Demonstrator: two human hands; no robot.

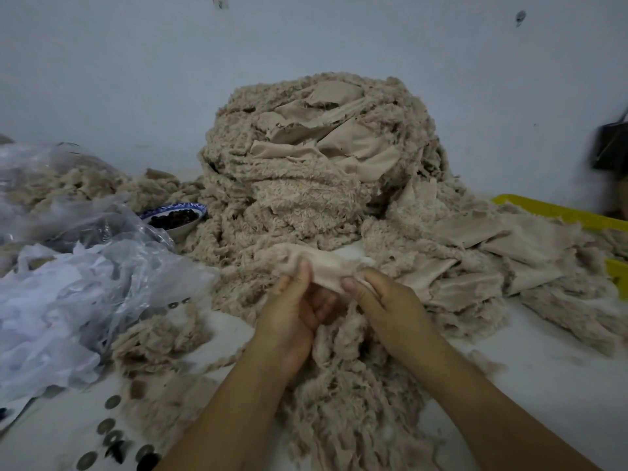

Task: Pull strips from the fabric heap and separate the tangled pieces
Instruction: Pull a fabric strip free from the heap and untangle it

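A tall heap of beige fleecy fabric [316, 171] rises in the middle of the table against the wall. In front of it, my left hand [292, 311] and my right hand [384, 300] both pinch one beige strip [323, 266], which is stretched between the thumbs just above the table. The strip's far edge still touches the foot of the heap. A pile of loose fleecy strips [346, 402] lies under and between my forearms, running toward the near edge.
Crumpled clear plastic bags [85, 273] with white scraps fill the left side. A blue-and-white bowl [176, 215] of dark pieces sits behind them. A yellow tray [557, 212] lies at the right, partly under fabric. Round dark buttons [112, 433] are scattered near left.
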